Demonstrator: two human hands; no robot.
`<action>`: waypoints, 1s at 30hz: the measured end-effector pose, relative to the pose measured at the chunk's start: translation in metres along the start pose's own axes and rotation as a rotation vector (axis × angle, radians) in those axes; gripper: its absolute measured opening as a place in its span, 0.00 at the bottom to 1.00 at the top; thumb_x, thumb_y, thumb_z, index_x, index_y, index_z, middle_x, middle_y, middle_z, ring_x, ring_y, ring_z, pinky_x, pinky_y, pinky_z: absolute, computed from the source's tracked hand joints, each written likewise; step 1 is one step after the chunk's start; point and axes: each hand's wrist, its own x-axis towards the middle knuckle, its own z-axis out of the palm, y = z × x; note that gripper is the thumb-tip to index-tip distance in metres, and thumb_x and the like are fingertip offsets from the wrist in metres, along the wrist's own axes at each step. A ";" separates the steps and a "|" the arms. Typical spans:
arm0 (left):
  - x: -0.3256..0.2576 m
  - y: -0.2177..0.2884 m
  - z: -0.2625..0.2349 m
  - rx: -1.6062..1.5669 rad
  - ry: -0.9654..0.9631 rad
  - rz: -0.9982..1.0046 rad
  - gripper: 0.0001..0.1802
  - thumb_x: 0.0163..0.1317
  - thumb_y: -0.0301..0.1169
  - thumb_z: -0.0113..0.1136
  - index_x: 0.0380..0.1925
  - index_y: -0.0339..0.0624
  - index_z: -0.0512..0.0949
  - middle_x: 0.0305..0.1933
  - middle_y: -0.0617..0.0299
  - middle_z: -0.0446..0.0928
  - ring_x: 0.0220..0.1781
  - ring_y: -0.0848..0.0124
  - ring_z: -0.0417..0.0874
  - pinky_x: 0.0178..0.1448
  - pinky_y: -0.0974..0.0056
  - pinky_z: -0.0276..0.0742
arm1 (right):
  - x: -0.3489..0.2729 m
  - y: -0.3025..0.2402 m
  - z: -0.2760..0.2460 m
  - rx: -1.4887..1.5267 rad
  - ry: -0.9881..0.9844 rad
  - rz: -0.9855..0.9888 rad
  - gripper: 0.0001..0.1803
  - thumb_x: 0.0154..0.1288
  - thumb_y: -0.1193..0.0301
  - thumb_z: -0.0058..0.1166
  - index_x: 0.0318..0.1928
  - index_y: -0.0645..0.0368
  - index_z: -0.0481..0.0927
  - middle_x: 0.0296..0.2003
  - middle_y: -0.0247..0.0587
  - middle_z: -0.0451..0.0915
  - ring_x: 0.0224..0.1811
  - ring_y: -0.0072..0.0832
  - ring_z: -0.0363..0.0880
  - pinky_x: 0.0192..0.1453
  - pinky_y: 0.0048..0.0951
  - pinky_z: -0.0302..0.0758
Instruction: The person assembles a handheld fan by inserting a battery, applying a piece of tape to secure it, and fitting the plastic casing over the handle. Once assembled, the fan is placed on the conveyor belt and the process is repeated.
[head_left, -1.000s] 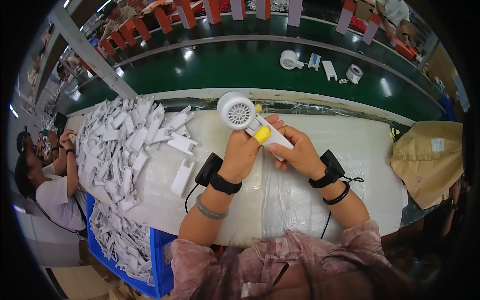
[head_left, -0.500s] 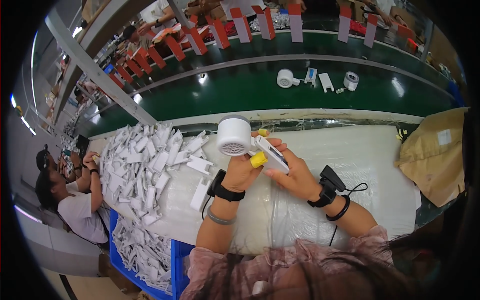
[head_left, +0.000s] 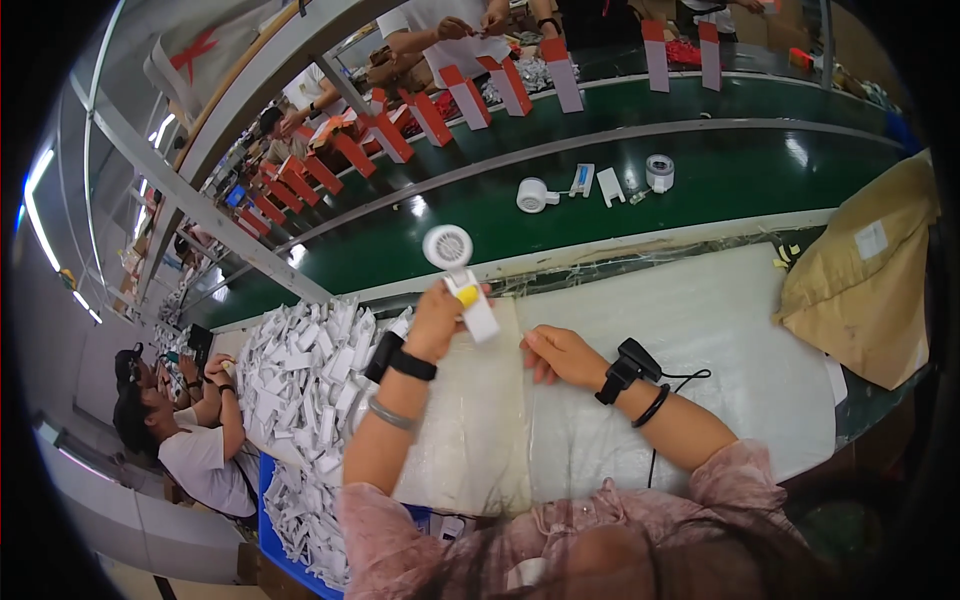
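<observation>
A small white handheld fan (head_left: 460, 275) is held up in my left hand (head_left: 433, 318), its round grille facing me and its flat handle slanting down to the right. A yellow finger cover (head_left: 467, 295) on that hand presses against the handle. My right hand (head_left: 565, 355) hovers over the plastic-covered work surface (head_left: 620, 440), apart from the fan, fingers loosely bent and nothing visible in them. Left of my left forearm lies a large heap of white plastic casing parts (head_left: 305, 365).
A blue bin (head_left: 275, 530) of similar parts sits below the heap. Beyond runs a green conveyor (head_left: 400, 250) with fan pieces (head_left: 535, 195) and a row of red-and-white boxes (head_left: 465, 98). A brown paper bag (head_left: 855, 290) lies right. Co-workers (head_left: 195, 450) are at left and across; a metal post (head_left: 200, 205) slants left.
My right hand has let go of the fan and drawn back to its right. My left hand has lifted the fan away leftward and turned it grille-side toward me. The view has shifted.
</observation>
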 end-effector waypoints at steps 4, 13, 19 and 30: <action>0.061 0.010 -0.064 0.228 0.059 0.121 0.22 0.57 0.15 0.46 0.54 0.34 0.66 0.47 0.50 0.80 0.44 0.62 0.85 0.44 0.58 0.84 | 0.001 0.001 -0.002 -0.033 -0.032 0.020 0.17 0.74 0.60 0.42 0.39 0.61 0.74 0.30 0.35 0.77 0.27 0.20 0.78 0.28 0.21 0.75; 0.190 -0.004 -0.111 1.058 0.470 0.264 0.18 0.47 0.32 0.68 0.40 0.40 0.81 0.41 0.46 0.82 0.47 0.50 0.82 0.52 0.55 0.77 | -0.001 0.006 -0.005 0.024 -0.078 0.030 0.13 0.72 0.64 0.44 0.39 0.61 0.75 0.31 0.34 0.77 0.28 0.20 0.79 0.29 0.22 0.76; 0.246 -0.047 -0.146 1.087 0.771 0.210 0.15 0.50 0.33 0.67 0.38 0.40 0.79 0.40 0.45 0.81 0.46 0.48 0.82 0.49 0.51 0.78 | 0.001 0.006 -0.010 0.054 -0.114 0.064 0.09 0.72 0.69 0.46 0.44 0.62 0.74 0.35 0.35 0.77 0.30 0.20 0.79 0.30 0.21 0.77; 0.256 -0.039 -0.080 1.098 0.509 0.784 0.27 0.51 0.34 0.66 0.52 0.38 0.72 0.53 0.46 0.74 0.55 0.50 0.73 0.60 0.52 0.69 | 0.001 0.001 -0.013 0.028 -0.101 0.059 0.10 0.72 0.68 0.45 0.45 0.63 0.73 0.33 0.36 0.77 0.29 0.19 0.78 0.29 0.21 0.76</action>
